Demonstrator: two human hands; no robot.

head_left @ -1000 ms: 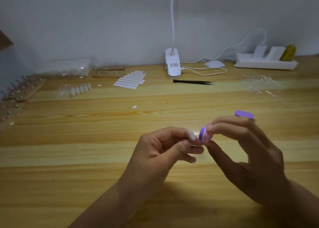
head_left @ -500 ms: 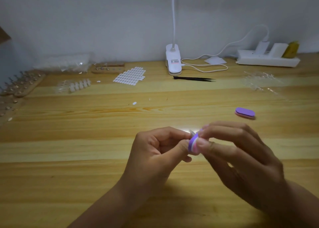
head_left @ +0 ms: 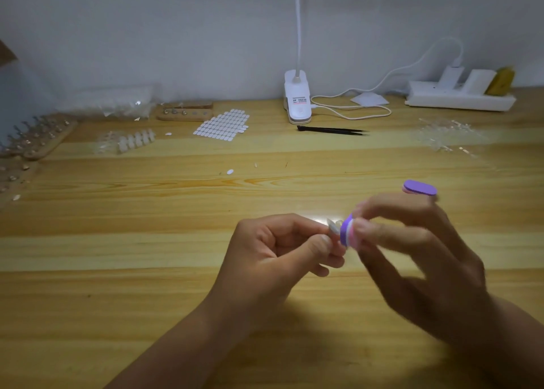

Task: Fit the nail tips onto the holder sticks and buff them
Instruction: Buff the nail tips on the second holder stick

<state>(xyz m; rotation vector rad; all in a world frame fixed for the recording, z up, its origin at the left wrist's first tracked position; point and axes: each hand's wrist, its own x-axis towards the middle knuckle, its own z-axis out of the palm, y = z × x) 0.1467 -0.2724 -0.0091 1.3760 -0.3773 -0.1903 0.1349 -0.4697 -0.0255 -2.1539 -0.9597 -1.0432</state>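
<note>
You are buffing now. Your left hand (head_left: 279,247) is pinching a clear nail tip (head_left: 333,230) between thumb and forefinger, the other fingers curled in, just above the counter (head_left: 147,241) in front of you. Your right hand (head_left: 412,256) is gripping a small purple buffer block (head_left: 346,233) in its fingertips and pressing it against the tip. That hand is blurred, so I am judging it mid-stroke. I cannot tell whether a holder stick is sitting under the tip. The next move is calling for short, light strokes and a firm pinch, since the tip is looking slippery. A second buffer (head_left: 419,188) is lying on the counter beyond, and the holder sticks (head_left: 35,135) are standing far left.
</note>
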